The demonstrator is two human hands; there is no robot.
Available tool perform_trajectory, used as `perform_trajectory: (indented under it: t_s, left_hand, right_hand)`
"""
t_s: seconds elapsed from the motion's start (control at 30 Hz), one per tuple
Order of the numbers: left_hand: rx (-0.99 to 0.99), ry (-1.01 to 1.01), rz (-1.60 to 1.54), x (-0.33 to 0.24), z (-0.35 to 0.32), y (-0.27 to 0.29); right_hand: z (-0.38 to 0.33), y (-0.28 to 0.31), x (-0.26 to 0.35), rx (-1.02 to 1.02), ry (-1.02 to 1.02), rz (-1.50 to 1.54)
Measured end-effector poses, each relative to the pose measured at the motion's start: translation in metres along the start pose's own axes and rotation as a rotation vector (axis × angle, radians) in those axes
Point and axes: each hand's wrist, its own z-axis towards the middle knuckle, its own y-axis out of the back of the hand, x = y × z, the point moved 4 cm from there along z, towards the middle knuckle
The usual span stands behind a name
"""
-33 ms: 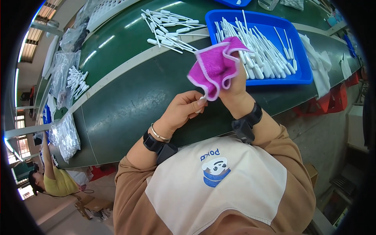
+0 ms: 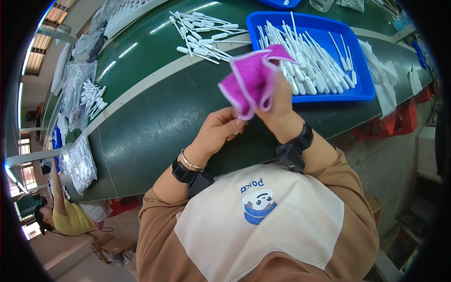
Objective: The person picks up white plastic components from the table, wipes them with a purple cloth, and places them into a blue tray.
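My right hand (image 2: 283,108) is closed around a magenta cloth (image 2: 252,75) with a pale pink edge, beside the near left corner of a blue tray (image 2: 338,97). The cloth hides most of its fingers. Just left of it, my left hand (image 2: 217,131) pinches thumb against fingers, and the cloth's lower edge reaches these fingertips. A white plastic pipette seems to be in this pinch, mostly covered by the fingers and the cloth. Inside the tray lies a thick pile of white pipettes (image 2: 307,70), bulbs toward me.
Loose pipettes (image 2: 199,35) lie scattered on the green bench (image 2: 150,122) beyond a pale rail, and a smaller heap (image 2: 93,98) sits by clear plastic bags (image 2: 79,162) at left. White cloth (image 2: 383,77) hangs right of the tray. A person in yellow (image 2: 70,218) works at far left.
The cloth and my right hand have shifted slightly left, toward my left hand. The white bit that showed at my left fingertips is now mostly covered.
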Motion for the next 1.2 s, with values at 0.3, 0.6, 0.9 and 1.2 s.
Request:
perform_trajectory:
  t_s: [0.3,0.6,0.9,1.2]
  left_hand:
    - [-0.553,-0.866,1.118,-0.044,-0.03,-0.004]
    - [-0.573,-1.005,1.205,-0.059,-0.027,-0.01]
    - [-0.562,-0.773,0.999,-0.052,-0.028,0.006]
    - [-0.444,-0.469,0.329,-0.037,-0.019,0.021]
  right_hand:
    - [-0.028,-0.027,-0.032,0.187,0.089,-0.55]
    - [0.003,-0.019,0.004,0.016,0.033,-0.305]
    - [0.021,0.006,0.033,-0.169,0.25,-0.042]
    - [-0.017,-0.026,-0.02,0.421,-0.182,-0.876]
